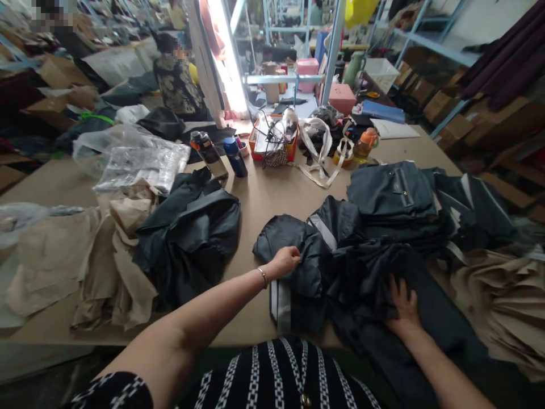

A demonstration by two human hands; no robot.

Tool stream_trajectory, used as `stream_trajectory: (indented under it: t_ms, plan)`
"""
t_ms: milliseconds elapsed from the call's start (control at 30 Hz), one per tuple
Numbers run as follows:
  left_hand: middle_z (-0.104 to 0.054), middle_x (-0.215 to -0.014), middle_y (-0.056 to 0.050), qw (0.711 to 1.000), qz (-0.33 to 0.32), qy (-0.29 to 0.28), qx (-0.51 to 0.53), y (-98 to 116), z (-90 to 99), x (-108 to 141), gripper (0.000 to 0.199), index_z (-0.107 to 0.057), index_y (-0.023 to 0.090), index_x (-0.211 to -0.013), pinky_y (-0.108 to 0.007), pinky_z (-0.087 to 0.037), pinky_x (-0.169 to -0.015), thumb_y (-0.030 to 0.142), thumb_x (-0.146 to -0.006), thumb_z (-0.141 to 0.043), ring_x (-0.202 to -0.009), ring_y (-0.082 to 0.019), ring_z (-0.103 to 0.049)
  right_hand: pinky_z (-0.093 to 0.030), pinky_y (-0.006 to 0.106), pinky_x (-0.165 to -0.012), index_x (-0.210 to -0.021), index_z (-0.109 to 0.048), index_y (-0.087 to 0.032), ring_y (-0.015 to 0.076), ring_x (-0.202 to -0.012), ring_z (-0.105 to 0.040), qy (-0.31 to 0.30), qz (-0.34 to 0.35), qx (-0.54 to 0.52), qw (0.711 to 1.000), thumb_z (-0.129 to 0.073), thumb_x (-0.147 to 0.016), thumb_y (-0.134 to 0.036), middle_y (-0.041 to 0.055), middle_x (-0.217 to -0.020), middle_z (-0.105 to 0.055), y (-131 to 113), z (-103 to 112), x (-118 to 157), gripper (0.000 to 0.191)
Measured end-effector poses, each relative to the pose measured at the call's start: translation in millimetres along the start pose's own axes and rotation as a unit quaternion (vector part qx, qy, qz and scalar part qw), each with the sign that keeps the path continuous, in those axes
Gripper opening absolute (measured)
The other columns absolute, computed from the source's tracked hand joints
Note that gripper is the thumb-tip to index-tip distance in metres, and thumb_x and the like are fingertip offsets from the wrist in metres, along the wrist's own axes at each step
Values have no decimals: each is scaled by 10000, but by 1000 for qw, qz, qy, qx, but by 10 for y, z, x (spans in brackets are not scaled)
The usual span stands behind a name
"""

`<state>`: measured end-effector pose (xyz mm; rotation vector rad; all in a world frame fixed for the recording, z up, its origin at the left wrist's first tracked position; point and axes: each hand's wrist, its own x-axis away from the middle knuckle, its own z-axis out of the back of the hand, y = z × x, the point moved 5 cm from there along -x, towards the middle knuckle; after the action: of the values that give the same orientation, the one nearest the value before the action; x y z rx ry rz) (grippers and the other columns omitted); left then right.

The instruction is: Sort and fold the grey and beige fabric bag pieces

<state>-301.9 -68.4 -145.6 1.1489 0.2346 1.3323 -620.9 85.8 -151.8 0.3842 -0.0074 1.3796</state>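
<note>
A dark jacket-like garment (361,272) with light grey stripes lies crumpled across the table in front of me and hangs over its near edge. My left hand (286,262) is closed at the garment's left part, fingers curled on the dark fabric. Spread fingers of my right hand (403,301) rest on the garment's right part, pressing into its folds. Just beyond sits a stack of folded dark garments (392,196) with a zipped pocket on top. Another dark garment (191,227) lies bunched on the left.
Brown paper sheets (119,250) lie left, and more brown paper (502,301) is at far right. Clear plastic bags (140,162), a blue bottle (235,156), an orange box (272,139) of cables and an orange-topped bottle (366,145) stand along the back. A person sits beyond the table.
</note>
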Motion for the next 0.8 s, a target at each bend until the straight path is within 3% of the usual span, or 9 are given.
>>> stream_trajectory:
  t_ms: [133,233,300,333,433,500,533,667,800]
  plan:
    - [-621,-907,-80,993,-45,-18,-110,-58,-169,208,156,-663,149,-850,-341,-423,-819,210,-727,-589,-851,-212,-556,-130,591,-1064,-1364,-458,-167,395,-1368,-111,0,-18,5,1000,-384,-848,-168,130,-1497,-222,-106,-366,25,521]
    - [-519,-1243,-124,959,-141,-38,-243,-92,-262,417,592,-588,204,-1143,-503,-347,-947,400,-608,-750,-1120,-349,-451,-207,604,-1037,-1345,-477,-181,404,-1350,-170,16,2,-57,998,-418,-829,-245,125,-1475,-275,40,-348,-51,522]
    - [-391,-1395,-132,912,-217,-53,-345,-129,-345,521,855,-471,240,-1288,-585,-305,-958,458,-530,-801,-1209,-413,-355,-326,554,-999,-1226,-578,-146,372,-1272,-349,20,28,-143,989,-409,-810,-270,147,-1372,-433,171,-210,-111,467]
    - [-369,-1415,-134,892,-237,-51,-382,-157,-370,543,823,-452,241,-1303,-589,-312,-951,437,-575,-783,-1212,-411,-355,-391,506,-964,-1138,-624,-132,337,-1189,-455,37,36,-198,979,-392,-808,-275,152,-1283,-518,234,-81,-130,428]
    - [-555,-1212,-115,882,-230,-29,-409,-224,-344,490,315,-591,195,-1103,-475,-376,-915,191,-788,-575,-1081,-296,-489,-475,393,-870,-985,-650,-142,245,-953,-590,182,31,-319,930,-359,-846,-313,115,-1043,-639,334,539,-82,365]
    - [-631,-1011,-94,905,-219,-8,-365,-196,-236,422,223,-633,170,-964,-390,-404,-870,108,-826,-469,-952,-225,-546,-465,366,-865,-989,-633,-168,224,-934,-585,271,39,-364,890,-399,-875,-353,84,-1011,-636,206,967,23,320]
    - [-640,-959,-87,922,-218,6,-320,-155,-151,398,213,-637,162,-943,-358,-412,-852,113,-836,-460,-910,-204,-555,-462,342,-857,-981,-629,-177,209,-923,-585,276,59,-396,874,-421,-886,-353,71,-991,-635,64,1121,62,289]
    - [-614,-789,-31,975,-199,90,-51,84,367,438,185,-636,135,-873,-249,-425,-721,249,-856,-491,-737,-134,-531,-468,280,-785,-932,-639,-191,175,-849,-599,149,126,-549,813,-466,-894,-350,42,-908,-641,-728,1278,99,238]
    - [-576,-718,-1,971,-132,89,180,357,764,678,262,-626,122,-839,-214,-404,-612,370,-804,-549,-648,-108,-493,-479,289,-743,-938,-636,-177,192,-810,-606,0,113,-666,737,-504,-869,-417,50,-865,-646,-1423,1198,100,283]
